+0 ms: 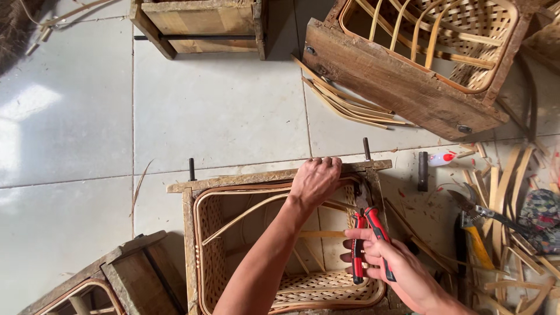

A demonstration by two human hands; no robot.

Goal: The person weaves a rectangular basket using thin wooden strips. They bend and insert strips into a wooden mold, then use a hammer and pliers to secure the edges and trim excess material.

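A woven bamboo basket (213, 251) sits inside a wooden frame mould (233, 180) on the tiled floor. My left hand (315, 179) grips the far rim of the basket and frame. My right hand (385, 262) holds red-and-black pliers (368, 227). The plier jaws point up at the basket's right rim, close beside my left hand. Thin bamboo strips cross the inside of the basket under my left forearm.
Another wooden mould with a basket (431, 52) lies at the top right, bamboo strips (350, 105) beside it. More strips, yellow-handled shears (475, 227) and a dark cylinder (422, 170) lie at the right. Wooden frames stand at top centre (198, 23) and bottom left (116, 280).
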